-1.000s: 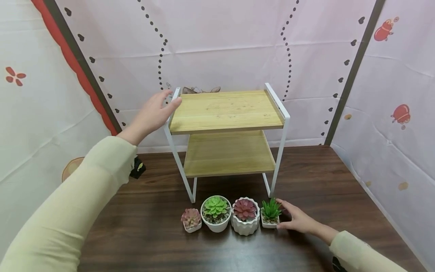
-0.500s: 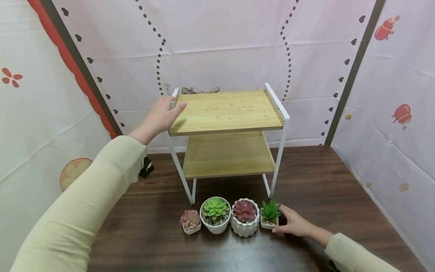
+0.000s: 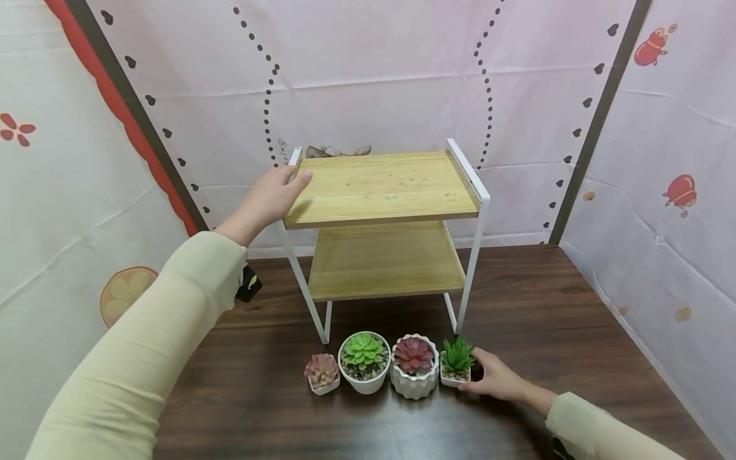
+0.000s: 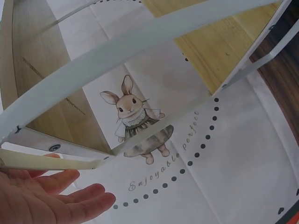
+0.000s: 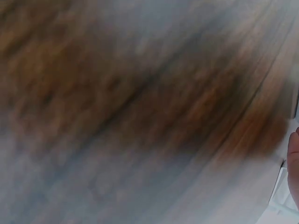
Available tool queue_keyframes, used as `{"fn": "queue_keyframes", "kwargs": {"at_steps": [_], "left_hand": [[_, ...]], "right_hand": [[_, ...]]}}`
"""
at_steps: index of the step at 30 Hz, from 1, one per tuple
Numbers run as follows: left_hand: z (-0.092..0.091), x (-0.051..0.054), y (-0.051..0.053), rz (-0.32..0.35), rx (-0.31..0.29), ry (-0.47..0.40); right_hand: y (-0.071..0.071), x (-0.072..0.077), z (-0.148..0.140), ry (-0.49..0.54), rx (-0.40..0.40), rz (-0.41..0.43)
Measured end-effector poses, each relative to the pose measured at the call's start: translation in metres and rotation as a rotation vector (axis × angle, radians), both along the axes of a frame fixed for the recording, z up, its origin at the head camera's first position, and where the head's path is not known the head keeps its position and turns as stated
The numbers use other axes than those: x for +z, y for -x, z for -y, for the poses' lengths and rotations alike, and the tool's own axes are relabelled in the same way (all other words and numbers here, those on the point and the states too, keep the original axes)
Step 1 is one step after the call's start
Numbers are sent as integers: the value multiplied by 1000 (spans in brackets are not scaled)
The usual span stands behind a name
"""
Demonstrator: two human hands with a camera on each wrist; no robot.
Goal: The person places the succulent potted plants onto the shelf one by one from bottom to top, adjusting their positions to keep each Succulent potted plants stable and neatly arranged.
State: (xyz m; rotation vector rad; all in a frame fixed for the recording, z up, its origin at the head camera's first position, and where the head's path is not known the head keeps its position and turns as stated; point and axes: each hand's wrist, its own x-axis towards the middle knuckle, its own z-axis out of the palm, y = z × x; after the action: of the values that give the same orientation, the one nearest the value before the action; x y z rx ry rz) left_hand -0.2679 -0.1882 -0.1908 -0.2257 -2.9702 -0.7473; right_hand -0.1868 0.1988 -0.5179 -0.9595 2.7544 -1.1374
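Foreground: dark wood-grain table [image 3: 356,429], glossy in front. Right hand [image 3: 499,378], thumb and fingers pinching the white-potted spiky plant [image 3: 457,358], rightmost of four potted plants [image 3: 414,382] in a row. Behind: two-tier shelf [image 3: 382,188]; left hand [image 3: 267,199], fingers loosely extended, at its left rail [image 3: 296,156]. Background: pale printed cloth walls [image 3: 374,48].

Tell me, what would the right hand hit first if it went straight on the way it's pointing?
Most likely the small white pot with the spiky green plant, which the right hand seems to pinch; just beyond stands the wavy white pot.
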Motion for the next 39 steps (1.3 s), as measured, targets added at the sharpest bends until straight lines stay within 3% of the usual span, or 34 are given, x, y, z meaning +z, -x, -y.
{"fn": "queue_keyframes", "kwargs": {"at_steps": [7, 15, 28, 35, 39], "left_hand": [[1, -3, 2, -18, 11, -10], [-1, -5, 2, -33, 11, -28], [0, -5, 3, -27, 20, -31], [0, -5, 2, -27, 23, -32], [0, -5, 2, -27, 23, -29]], "right_hand": [[-1, 0, 1, 28, 3, -17], [-2, 11, -1, 57, -70, 90], [7, 61, 7, 47, -198, 109], [10, 92, 21, 70, -185, 84], [11, 111, 28, 130, -151, 138]]}}
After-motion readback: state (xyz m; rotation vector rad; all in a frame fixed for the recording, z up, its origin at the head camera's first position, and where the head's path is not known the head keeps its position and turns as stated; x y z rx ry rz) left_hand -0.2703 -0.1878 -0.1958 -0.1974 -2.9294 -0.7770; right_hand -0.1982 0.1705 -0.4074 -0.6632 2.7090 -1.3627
